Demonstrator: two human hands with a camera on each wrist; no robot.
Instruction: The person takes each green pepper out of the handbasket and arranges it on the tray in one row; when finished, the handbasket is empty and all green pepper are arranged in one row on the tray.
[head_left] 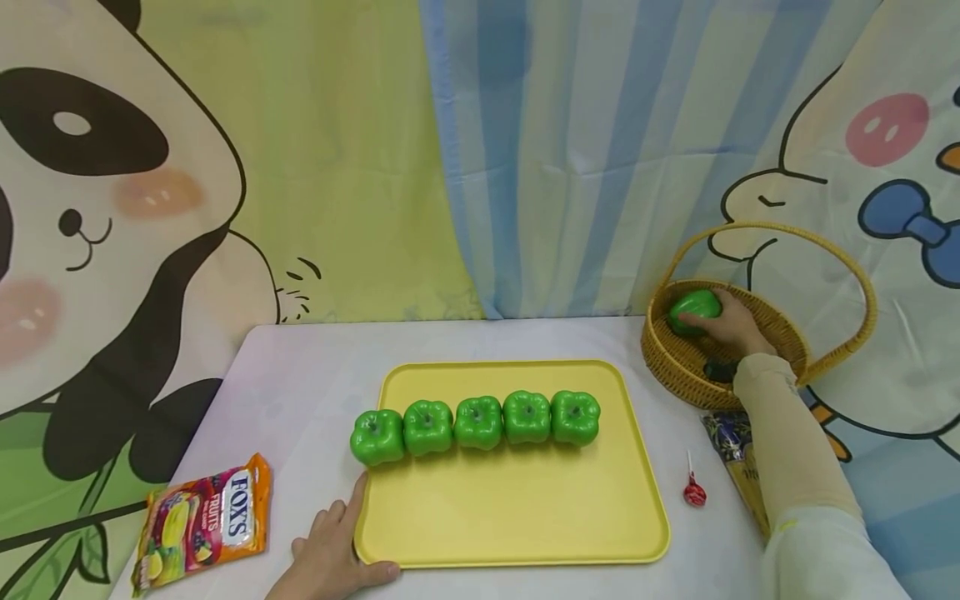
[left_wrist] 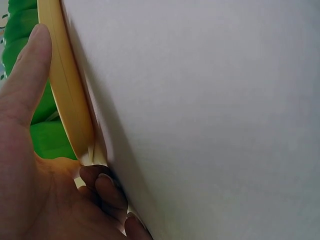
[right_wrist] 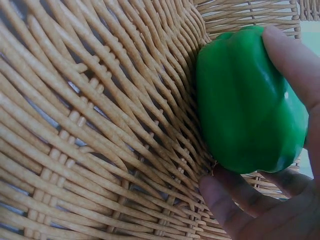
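My right hand (head_left: 733, 323) is inside the wicker basket (head_left: 678, 375), gripping a green bell pepper (head_left: 693, 312). In the right wrist view the thumb lies on one side of this pepper (right_wrist: 245, 100) and the fingers on the other, close to the woven wall. Several more green bell peppers (head_left: 478, 422) form a row across the yellow tray (head_left: 510, 517), the leftmost one overlapping its left rim. At the tray's near left corner, my left hand (head_left: 333, 542) holds the edge between thumb and index finger. Its other fingers curl beside the corner in the left wrist view.
A Fox's fruit candy bag (head_left: 206, 525) lies on the left of the white table. To the right of the tray is a red lollipop (head_left: 694, 492). A dark and gold packet (head_left: 738, 458) lies partly under the right forearm. The basket's tall handle (head_left: 847, 258) leans right.
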